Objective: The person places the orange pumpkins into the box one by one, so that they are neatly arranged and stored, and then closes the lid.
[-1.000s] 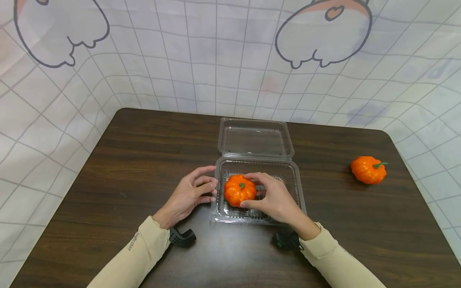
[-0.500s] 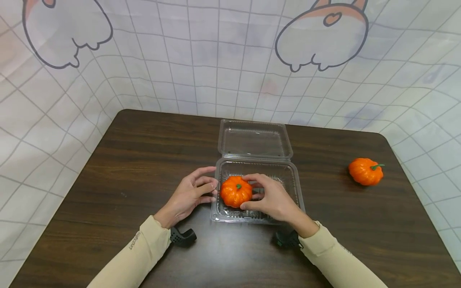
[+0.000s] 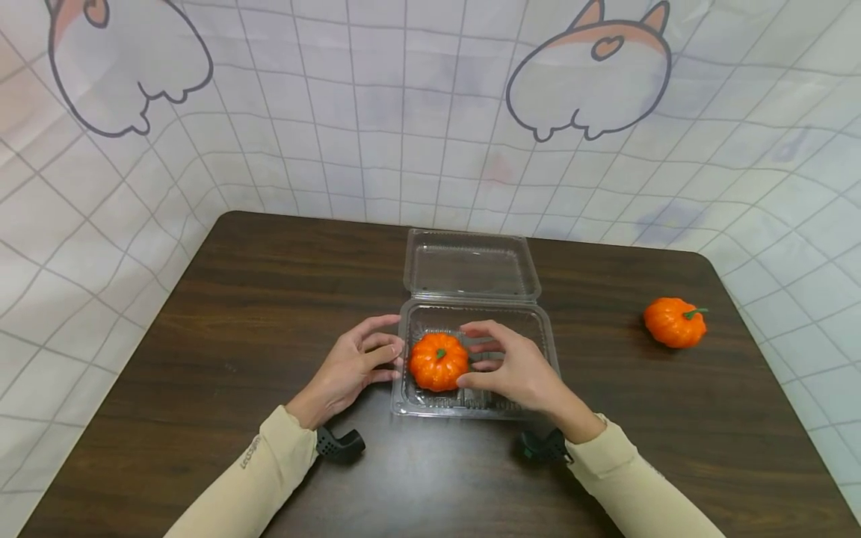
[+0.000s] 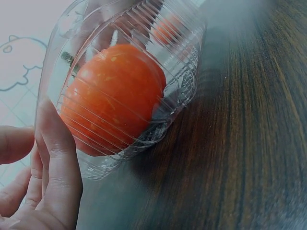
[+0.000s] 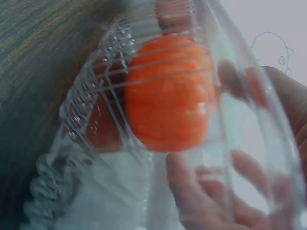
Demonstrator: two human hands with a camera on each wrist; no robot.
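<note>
A small orange pumpkin [image 3: 439, 362] with a green stem sits in the left part of a clear plastic clamshell container [image 3: 546, 340]. My left hand [image 3: 353, 362] holds the container's left rim, thumb at the edge and fingers along the outer wall. Just right of the pumpkin, my right hand [image 3: 518, 366] is inside the container with fingers spread apart and curved, a slight gap showing from the pumpkin. Through the clear ribbed wall, the pumpkin [image 4: 115, 98] appears in the left wrist view. The right wrist view shows the pumpkin [image 5: 168, 96] too, slightly blurred.
The container's lid [image 3: 471, 263] lies open toward the back of the dark wood table [image 3: 282, 284]. Another orange pumpkin [image 3: 673, 323] rests on its side at the table's right. A white grid-patterned cloth [image 3: 363, 112] hangs behind.
The pumpkin has shifted left within the container, toward my left hand. My right hand has let go of it and drawn slightly right. My left hand has stayed at the rim.
</note>
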